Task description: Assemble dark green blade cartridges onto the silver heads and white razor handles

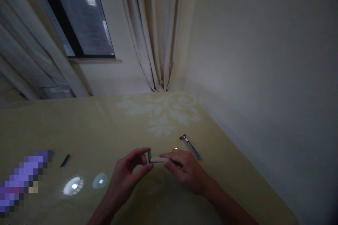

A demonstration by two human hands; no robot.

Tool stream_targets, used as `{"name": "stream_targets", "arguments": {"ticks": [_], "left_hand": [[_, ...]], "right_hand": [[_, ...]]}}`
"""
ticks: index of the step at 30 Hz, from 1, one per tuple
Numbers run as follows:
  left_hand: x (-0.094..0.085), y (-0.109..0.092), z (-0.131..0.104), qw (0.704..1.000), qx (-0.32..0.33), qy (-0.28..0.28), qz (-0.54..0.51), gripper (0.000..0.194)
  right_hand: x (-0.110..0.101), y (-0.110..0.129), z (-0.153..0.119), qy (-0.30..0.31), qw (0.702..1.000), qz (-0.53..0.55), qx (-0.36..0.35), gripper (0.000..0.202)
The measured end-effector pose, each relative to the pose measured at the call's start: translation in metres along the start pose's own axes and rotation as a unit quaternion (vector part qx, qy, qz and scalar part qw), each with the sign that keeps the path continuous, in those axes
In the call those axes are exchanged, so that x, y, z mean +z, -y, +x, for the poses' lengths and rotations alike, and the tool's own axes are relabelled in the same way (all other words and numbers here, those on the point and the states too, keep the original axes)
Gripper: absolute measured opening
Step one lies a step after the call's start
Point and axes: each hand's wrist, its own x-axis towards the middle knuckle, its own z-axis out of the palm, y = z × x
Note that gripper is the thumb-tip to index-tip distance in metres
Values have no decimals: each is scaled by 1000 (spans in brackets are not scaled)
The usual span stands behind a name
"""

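Low in the middle of the head view, both hands meet at a razor (158,160) with a pale handle. My left hand (129,172) pinches the razor's head (149,156), which shows a greenish strip, between thumb and fingertips. Around the handle, my right hand (190,172) is closed, hiding its far end. Whether head and handle are joined cannot be made out. Just beyond my right hand, a second razor (192,147) with a dark grey handle lies on the table. A small dark green piece (64,160), similar to a razor cartridge, lies off to the left.
The glossy yellow-green table (118,130) has a pale floral pattern and light reflections. A pixelated purple object (23,179) lies at its left. A wall (258,88) borders the right edge; a curtain (155,31) and window (81,14) stand behind.
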Motion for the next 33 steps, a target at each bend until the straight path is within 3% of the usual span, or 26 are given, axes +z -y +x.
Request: {"name": "stream_targets", "arguments": {"ticks": [25,33], "left_hand": [[4,-4,2,1000,-17,1,-19,39],[8,-4,-1,1000,-3,26,2,39]], "right_hand": [[0,3,2,-16,1000,-14,-11,39],[-2,1,3,-26,999,-22,-5,38]]}}
